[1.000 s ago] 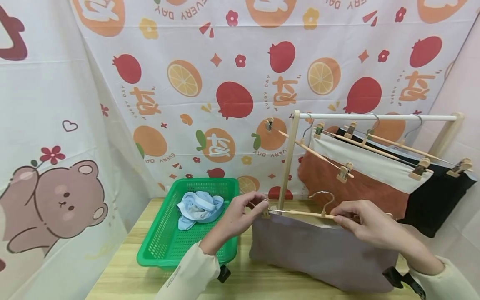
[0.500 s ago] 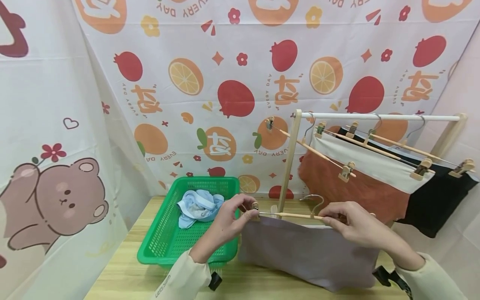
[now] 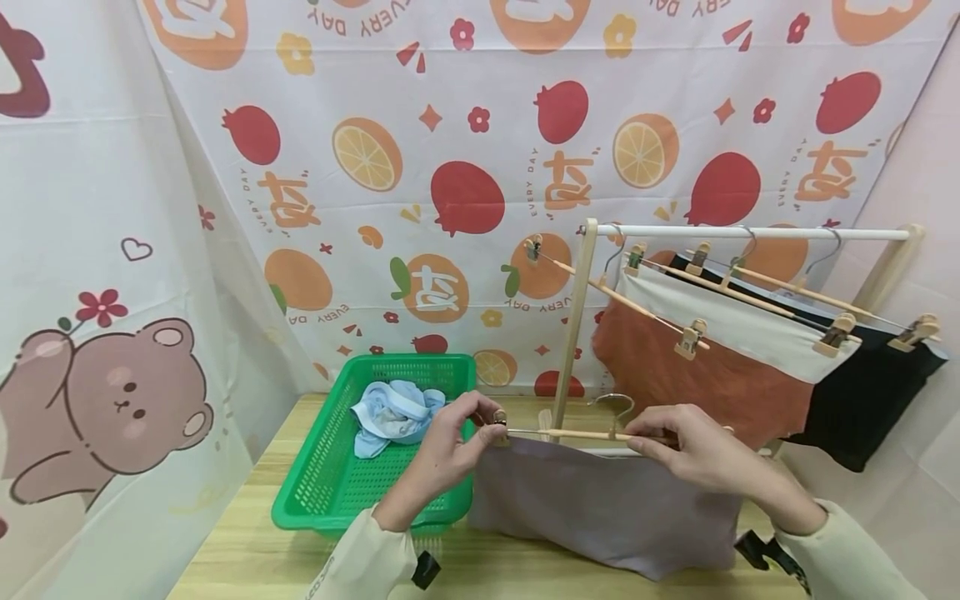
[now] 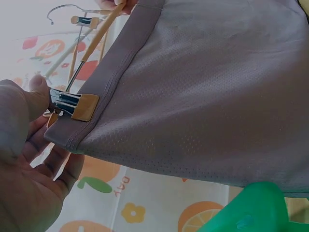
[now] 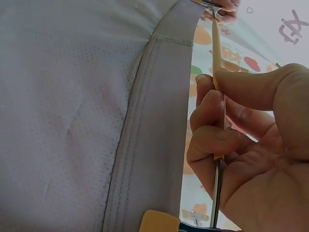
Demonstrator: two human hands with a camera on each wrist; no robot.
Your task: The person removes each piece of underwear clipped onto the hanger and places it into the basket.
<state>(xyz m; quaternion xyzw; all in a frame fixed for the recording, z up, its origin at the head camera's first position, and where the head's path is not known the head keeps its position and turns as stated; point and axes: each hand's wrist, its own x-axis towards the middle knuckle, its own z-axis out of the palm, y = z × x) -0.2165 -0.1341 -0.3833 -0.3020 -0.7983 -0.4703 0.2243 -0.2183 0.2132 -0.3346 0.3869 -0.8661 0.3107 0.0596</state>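
A greyish-purple pair of underpants with a stitched waistband hangs from a clip hanger in front of me. My left hand pinches the hanger's left clip, which bites the corner of the waistband. In the right wrist view, the thumb and curled fingers of my right hand grip the hanger's wooden bar. The second clip sits on the waistband at the lower edge there. The hanger's metal hook points up, free of any rail.
To the right stands a rack with a white rail, bearing orange-brown, white and black garments on clip hangers. A green basket at left holds a light blue garment. Both stand on the wooden table. A printed curtain hangs behind.
Both hands have moved a little to the left, carrying the hanger and the greyish-purple underpants with them. Their grip looks the same. The basket and the rack have stayed put.
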